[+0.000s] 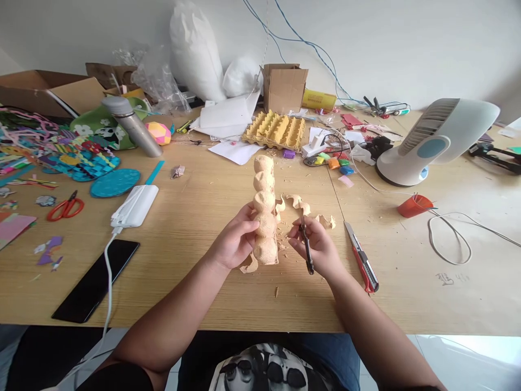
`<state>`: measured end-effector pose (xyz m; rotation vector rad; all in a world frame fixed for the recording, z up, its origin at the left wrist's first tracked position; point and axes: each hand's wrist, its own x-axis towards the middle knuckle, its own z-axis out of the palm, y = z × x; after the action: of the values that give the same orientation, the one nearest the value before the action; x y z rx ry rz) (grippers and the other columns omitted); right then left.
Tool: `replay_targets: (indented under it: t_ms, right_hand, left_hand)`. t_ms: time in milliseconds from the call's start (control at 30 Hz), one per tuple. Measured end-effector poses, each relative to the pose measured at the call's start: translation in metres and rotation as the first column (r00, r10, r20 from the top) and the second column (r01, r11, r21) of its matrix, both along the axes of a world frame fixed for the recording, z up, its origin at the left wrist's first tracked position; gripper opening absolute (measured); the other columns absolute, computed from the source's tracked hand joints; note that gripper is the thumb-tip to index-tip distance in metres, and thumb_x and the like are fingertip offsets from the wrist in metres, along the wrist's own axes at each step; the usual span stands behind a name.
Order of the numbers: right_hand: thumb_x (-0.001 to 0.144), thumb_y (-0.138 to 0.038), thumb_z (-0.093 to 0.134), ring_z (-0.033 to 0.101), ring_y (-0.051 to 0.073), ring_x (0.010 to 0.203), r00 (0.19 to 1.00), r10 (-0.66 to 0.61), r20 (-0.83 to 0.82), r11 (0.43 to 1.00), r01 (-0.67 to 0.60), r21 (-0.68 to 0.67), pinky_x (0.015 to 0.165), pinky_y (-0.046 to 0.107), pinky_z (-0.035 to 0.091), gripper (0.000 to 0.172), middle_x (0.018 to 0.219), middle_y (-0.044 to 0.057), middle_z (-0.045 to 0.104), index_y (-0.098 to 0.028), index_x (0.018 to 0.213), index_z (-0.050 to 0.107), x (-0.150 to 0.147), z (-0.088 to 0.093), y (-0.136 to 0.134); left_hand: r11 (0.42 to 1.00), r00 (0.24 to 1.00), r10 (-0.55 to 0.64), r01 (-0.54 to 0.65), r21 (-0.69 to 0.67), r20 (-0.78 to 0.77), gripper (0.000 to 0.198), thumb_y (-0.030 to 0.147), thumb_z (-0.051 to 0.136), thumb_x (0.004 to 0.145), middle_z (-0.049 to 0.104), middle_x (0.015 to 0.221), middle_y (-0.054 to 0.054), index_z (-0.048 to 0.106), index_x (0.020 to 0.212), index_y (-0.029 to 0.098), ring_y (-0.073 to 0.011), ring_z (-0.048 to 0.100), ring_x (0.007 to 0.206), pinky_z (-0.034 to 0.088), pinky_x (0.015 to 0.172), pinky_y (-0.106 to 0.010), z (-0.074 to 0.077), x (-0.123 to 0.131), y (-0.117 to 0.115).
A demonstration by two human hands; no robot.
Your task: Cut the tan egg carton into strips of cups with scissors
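A strip of pale egg-carton cups (265, 201) stands lengthwise in front of me, its rounded sides facing up. My left hand (238, 236) grips its lower left side, thumb on one cup. To the right of the strip, my right hand (315, 244) is closed around a dark, slim cutting tool (306, 247), whose exact kind is hard to make out. Curled carton scraps (299, 203) lie just beyond that hand, with small crumbs between the hands. Another scrap (249, 265) rests by the strip's lower end.
On the right are a red utility knife (362, 260), an orange cup (415, 205) and a white fan (435, 141). A yellow egg tray (277, 130) sits behind the strip. At left lie a phone (95, 282), a power bank (135, 206), red scissors (65, 208) and a bottle (136, 130).
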<state>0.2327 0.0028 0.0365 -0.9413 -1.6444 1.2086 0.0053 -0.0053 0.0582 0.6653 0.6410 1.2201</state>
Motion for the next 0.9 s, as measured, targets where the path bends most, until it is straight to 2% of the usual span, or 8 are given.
replay_targets:
  t_ms: [67,167,367,600,700,800,900]
  right_hand:
    - [0.092,-0.045,0.079,0.065,0.021,0.090,0.994,0.022,-0.111,0.998,-0.028,-0.052,0.085,0.039,0.053,0.035,0.097,0.003,0.068,-0.027,0.111,0.055,-0.003,0.002,-0.002]
    - [0.091,-0.045,0.081,0.064,0.020,0.091,0.986,0.027,-0.165,0.998,-0.034,-0.044,0.087,0.039,0.054,0.036,0.097,0.002,0.067,-0.027,0.106,0.054,-0.006,0.004,-0.005]
    - [0.089,-0.040,0.084,0.062,0.019,0.089,0.989,0.036,-0.142,0.999,-0.041,-0.035,0.087,0.038,0.053,0.033,0.095,0.001,0.066,-0.027,0.102,0.057,-0.009,0.001,-0.005]
    - [0.086,-0.043,0.086,0.061,0.019,0.087,0.994,0.028,-0.108,0.998,-0.034,-0.058,0.084,0.037,0.053,0.037,0.093,0.001,0.065,-0.026,0.103,0.058,-0.009,-0.002,-0.005]
    - [0.087,-0.043,0.085,0.063,0.019,0.086,0.991,0.026,-0.130,0.992,-0.042,-0.116,0.083,0.037,0.054,0.039,0.092,0.001,0.066,-0.027,0.106,0.056,-0.006,0.000,-0.004]
    - [0.087,-0.044,0.084,0.065,0.021,0.092,0.997,0.007,-0.080,0.991,-0.017,-0.134,0.086,0.038,0.054,0.043,0.098,0.003,0.069,-0.028,0.114,0.054,-0.001,0.001,-0.001]
    - [0.088,-0.043,0.082,0.065,0.022,0.094,0.997,0.017,0.076,0.996,-0.010,-0.091,0.086,0.038,0.053,0.045,0.104,0.005,0.069,-0.027,0.120,0.056,0.003,0.001,0.002]
  left_hand:
    - [0.999,0.998,-0.024,0.025,0.023,-0.054,0.047,0.026,0.084,0.082,0.070,0.110,-0.003,0.068,0.126,0.024,-0.0150,0.067,0.090,0.054,0.076,-0.025,-0.004,0.004,-0.002]
    - [0.997,0.990,-0.056,0.061,0.039,-0.127,0.053,0.029,0.086,0.084,0.070,0.116,-0.005,0.064,0.132,0.025,-0.0174,0.067,0.097,0.055,0.079,-0.027,-0.007,0.009,-0.005]
    - [0.996,0.977,-0.026,0.044,0.080,-0.210,0.056,0.030,0.087,0.084,0.071,0.117,-0.005,0.063,0.135,0.025,-0.0200,0.068,0.106,0.058,0.090,-0.031,-0.007,0.015,-0.009]
    - [0.992,0.979,-0.050,0.071,0.105,-0.199,0.059,0.027,0.086,0.085,0.072,0.120,-0.007,0.061,0.138,0.025,-0.0230,0.070,0.111,0.059,0.095,-0.035,-0.006,0.017,-0.011]
    - [0.991,0.981,-0.059,0.079,0.104,-0.186,0.058,0.026,0.086,0.084,0.072,0.121,-0.007,0.063,0.137,0.026,-0.0229,0.071,0.110,0.059,0.094,-0.035,-0.006,0.016,-0.011]
    - [0.992,0.984,-0.038,0.057,0.109,-0.173,0.055,0.023,0.085,0.082,0.072,0.120,-0.006,0.065,0.134,0.026,-0.0199,0.069,0.106,0.058,0.089,-0.031,-0.006,0.014,-0.010]
    - [0.991,0.987,0.022,-0.001,0.134,-0.161,0.057,0.022,0.085,0.081,0.072,0.119,-0.005,0.064,0.134,0.027,-0.0186,0.068,0.105,0.057,0.089,-0.029,-0.005,0.010,-0.009]
